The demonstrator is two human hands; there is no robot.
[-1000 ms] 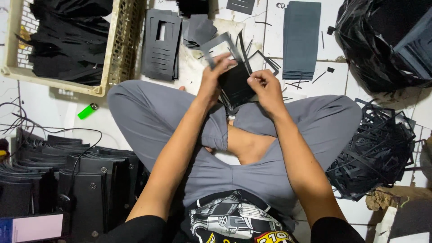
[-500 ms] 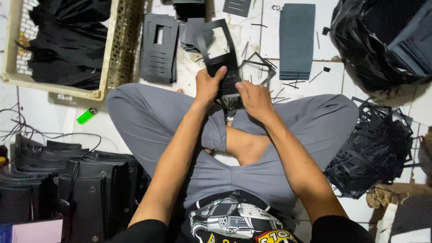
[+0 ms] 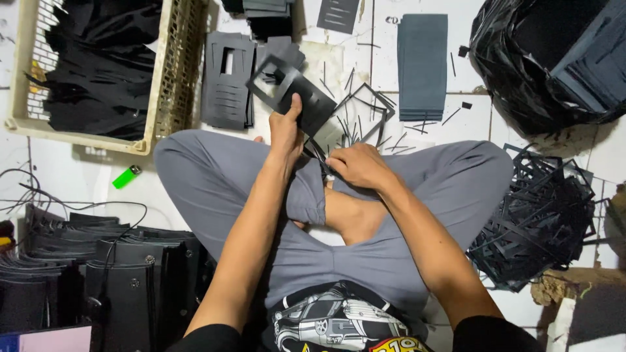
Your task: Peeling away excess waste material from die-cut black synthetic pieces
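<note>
Head view: the person sits cross-legged on the tiled floor (image 3: 606, 163). The left hand (image 3: 287, 130) is closed on a flat black cut-out sheet (image 3: 293, 96) with a rectangular window, holding it tilted just beyond the knees, thumb on top. The right hand (image 3: 355, 166) is curled near the sheet's near corner, pinching what looks like a thin black strip (image 3: 316, 151); whether a small blade is in it cannot be told.

Judging from this, the step in hand is stripping waste from the punched sheet. The next move seems to call for a steady grip with the left hand while the right pulls the strip clear without tearing the piece.

To the far left stands a cream plastic basket (image 3: 156, 98) of black pieces, beside it a stack of dark cut sheets (image 3: 225, 91). A heap of black offcut frames (image 3: 541, 221) lies to the right, a green lighter (image 3: 126, 176) on the left.
</note>
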